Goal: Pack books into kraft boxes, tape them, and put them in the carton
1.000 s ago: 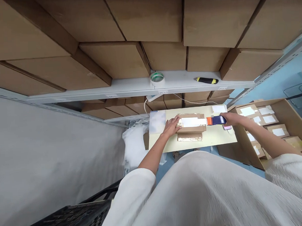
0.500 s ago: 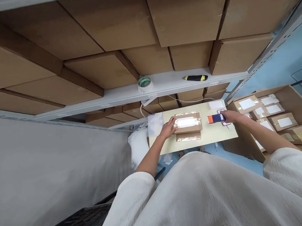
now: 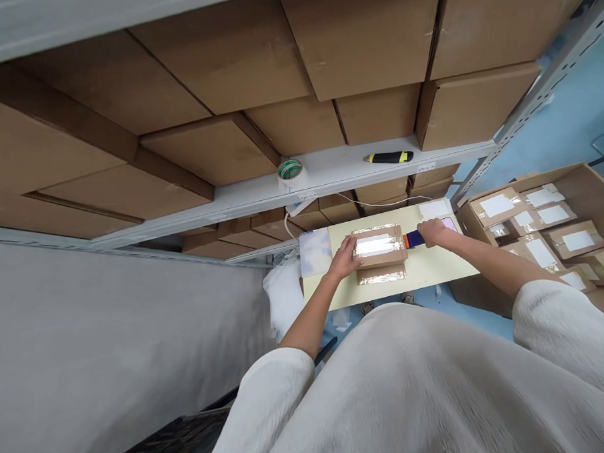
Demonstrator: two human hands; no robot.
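A small cardboard box [image 3: 396,255] with a white label [image 3: 377,244] and shiny clear tape lies on a pale yellow board [image 3: 342,291]. At its left end my left hand [image 3: 344,258] grips it, fingers over the top edge. My right hand [image 3: 434,233] is closed around a flat dark blue tool [image 3: 415,239] with an orange end; its exact kind is unclear. The orange end is at the box's right end, seemingly touching it. A phone with a pinkish screen [image 3: 450,224] lies on the board, partly hidden behind my right hand.
An open carton [image 3: 478,297] at the right holds several labelled boxes. On the shelf edge [image 3: 337,168] sit a tape roll [image 3: 290,171] and a black-yellow cutter [image 3: 390,158]. Large cartons [image 3: 364,37] fill the shelf above. White bags [image 3: 284,297] hang left of the board.
My right hand has moved left with the blue tool, from above the phone to the box's right end. My left hand has stayed on the box. The view has shifted slightly.
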